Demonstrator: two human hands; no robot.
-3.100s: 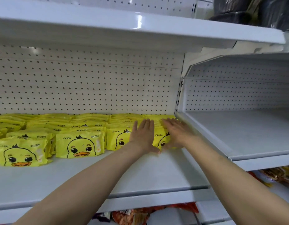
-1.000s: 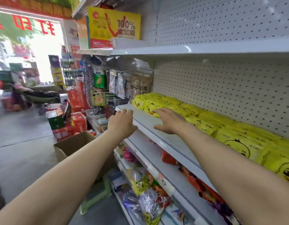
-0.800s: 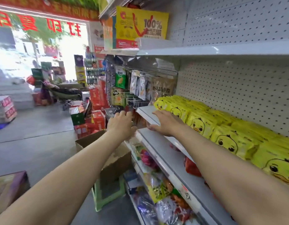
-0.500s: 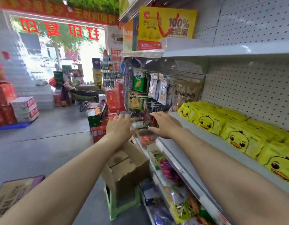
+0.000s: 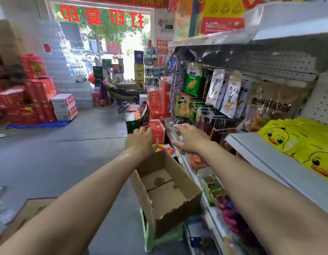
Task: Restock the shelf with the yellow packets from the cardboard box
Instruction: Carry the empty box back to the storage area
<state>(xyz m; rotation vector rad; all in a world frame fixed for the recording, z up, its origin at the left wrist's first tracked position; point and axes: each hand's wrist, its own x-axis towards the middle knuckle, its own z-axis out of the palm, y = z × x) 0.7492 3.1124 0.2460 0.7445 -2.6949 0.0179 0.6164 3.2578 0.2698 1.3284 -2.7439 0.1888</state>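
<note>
- While stretched out over the aisle, both hands empty: left hand (image 5: 140,142) seen from the back above the far rim of the cardboard box (image 5: 166,192), fingers loosely bent, grasping nothing; right hand (image 5: 191,138) spread flat, palm down, fingers straight and released, between the box and the shelving
- Cardboard box open at the top, flaps up, bare brown bottom with a seam and a dark stain showing; no packet visible inside; set on a light green stool (image 5: 159,238) on the grey floor (image 5: 49,162), just beside the lower shelves
- Yellow packets (image 5: 303,144) with a duck face printed on the front, lying in overlapping rows on the white shelf (image 5: 270,162) at the right; well apart from both hands; front strip of the shelf bare
- Hanging snack bags (image 5: 224,92) on hooks against the pegboard, beyond the right hand; one green bag (image 5: 192,80) among white ones
- Bagged goods (image 5: 213,186) crowded on the lower shelves, under the right forearm; too blurred to name
- Red cartons (image 5: 36,92) stacked at the left of the aisle; folding chair (image 5: 122,94) near the bright shop entrance; flattened cardboard (image 5: 29,212) on the floor at lower left
</note>
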